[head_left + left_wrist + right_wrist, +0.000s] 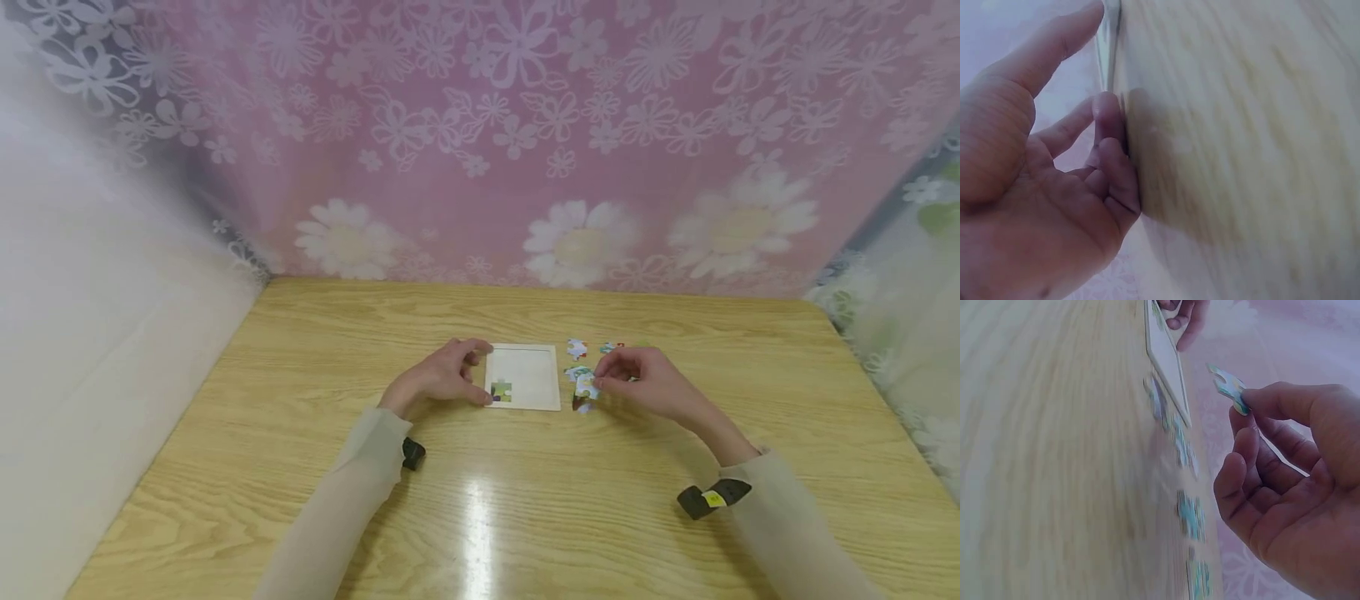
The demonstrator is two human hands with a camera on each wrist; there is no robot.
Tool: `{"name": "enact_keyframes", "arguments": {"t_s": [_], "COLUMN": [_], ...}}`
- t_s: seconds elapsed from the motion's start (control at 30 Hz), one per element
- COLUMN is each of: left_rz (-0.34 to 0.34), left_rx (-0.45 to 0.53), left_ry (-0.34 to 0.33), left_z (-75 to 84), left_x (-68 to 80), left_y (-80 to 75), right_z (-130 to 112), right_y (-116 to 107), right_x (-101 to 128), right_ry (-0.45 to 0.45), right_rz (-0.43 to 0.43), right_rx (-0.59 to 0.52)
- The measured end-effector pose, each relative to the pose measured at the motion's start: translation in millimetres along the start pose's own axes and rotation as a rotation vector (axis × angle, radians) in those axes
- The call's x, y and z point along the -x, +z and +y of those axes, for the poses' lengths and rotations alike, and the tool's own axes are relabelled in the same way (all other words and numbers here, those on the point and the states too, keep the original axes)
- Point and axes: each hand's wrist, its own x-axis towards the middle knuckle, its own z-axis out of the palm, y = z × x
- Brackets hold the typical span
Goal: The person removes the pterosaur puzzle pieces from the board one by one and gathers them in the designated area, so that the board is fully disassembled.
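Puzzle piece pinched above the tabletop, frame steadied at centre.

The right hand (648,382) has its grip clamped on a puzzle piece (1227,385), lifted right of the puzzle frame (525,377); the left hand (442,375) lies with relaxed fingers touching the frame's left edge. Loose pieces (577,349) lie just right of the frame on the tabletop (300,417).

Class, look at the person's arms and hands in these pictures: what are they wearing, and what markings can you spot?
Both arms wear pale beige long sleeves. The hands, left and right, are bare. A small black device sits at the left wrist; a black strap with a yellow tag wraps the right wrist.
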Motion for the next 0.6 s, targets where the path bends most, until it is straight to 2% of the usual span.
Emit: {"name": "enact_keyframes", "arguments": {"t_s": [0.17, 0.33, 0.6], "left_rz": [0.034, 0.061, 0.083], "left_rx": [0.018, -0.023, -0.046], "left_ry": [-0.011, -0.017, -0.038], "left_z": [5.2, 10.6, 11.4], "left_x": [5.8, 12.8, 12.8], "left_y": [2.1, 5.1, 5.9], "right_z": [8, 12, 25], "right_y": [-7, -12, -18], "right_x": [15, 26, 32], "right_ry": [0.004, 0.006, 0.051], "right_rz": [-0.006, -0.028, -0.023], "right_rx": [0.023, 0.056, 0.135]}}
